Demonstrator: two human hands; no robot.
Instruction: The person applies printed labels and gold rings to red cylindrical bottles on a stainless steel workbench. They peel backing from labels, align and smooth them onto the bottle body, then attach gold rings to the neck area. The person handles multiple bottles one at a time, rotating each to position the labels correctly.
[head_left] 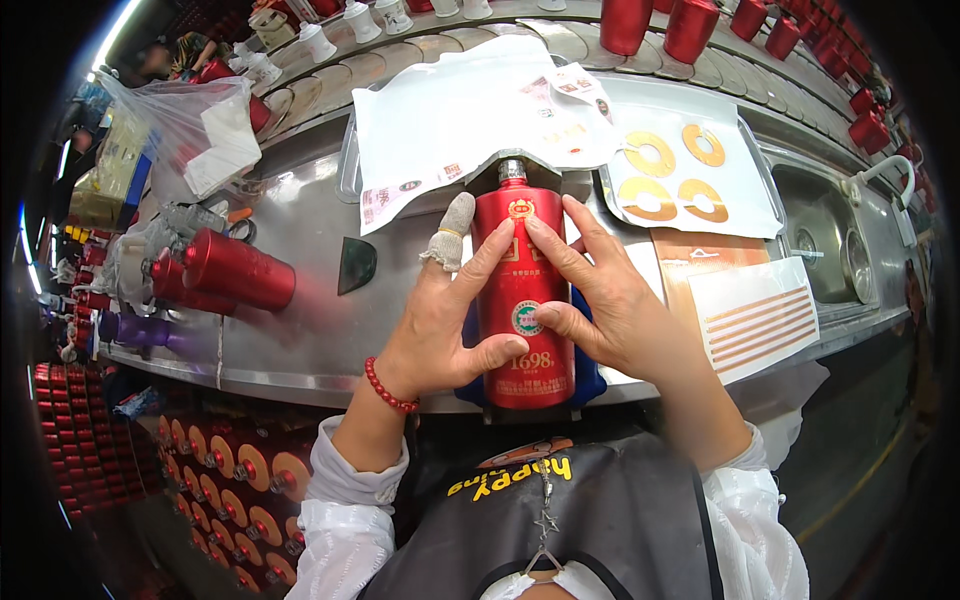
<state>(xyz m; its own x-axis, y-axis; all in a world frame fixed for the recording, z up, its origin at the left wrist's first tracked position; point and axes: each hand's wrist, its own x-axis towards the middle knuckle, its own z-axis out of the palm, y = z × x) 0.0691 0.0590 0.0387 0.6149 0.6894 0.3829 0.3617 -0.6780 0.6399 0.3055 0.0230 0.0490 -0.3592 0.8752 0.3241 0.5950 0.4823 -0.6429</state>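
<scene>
A glossy red bottle (520,265) with gold print and a round green-and-white sticker (526,318) lies face up in front of me, its neck pointing away. It rests in a holder with blue padding (588,388). On the bottle's left side, my left hand (428,325) has its fingers spread, thumb and index fingertip touching the front. A whitish cloth finger cover (450,232) sits on one of its fingers, and a red bead bracelet circles the wrist. My right hand (625,312) mirrors it on the right, open, with fingertips and thumb against the bottle's face.
White label sheets (450,110) lie beyond the bottle. Gold ring-shaped stickers (648,155) sit on a tray at right, near a sheet of gold strips (762,322) and a sink (822,235). Red bottles (240,272) lie at left. A slatted conveyor (400,55) runs behind.
</scene>
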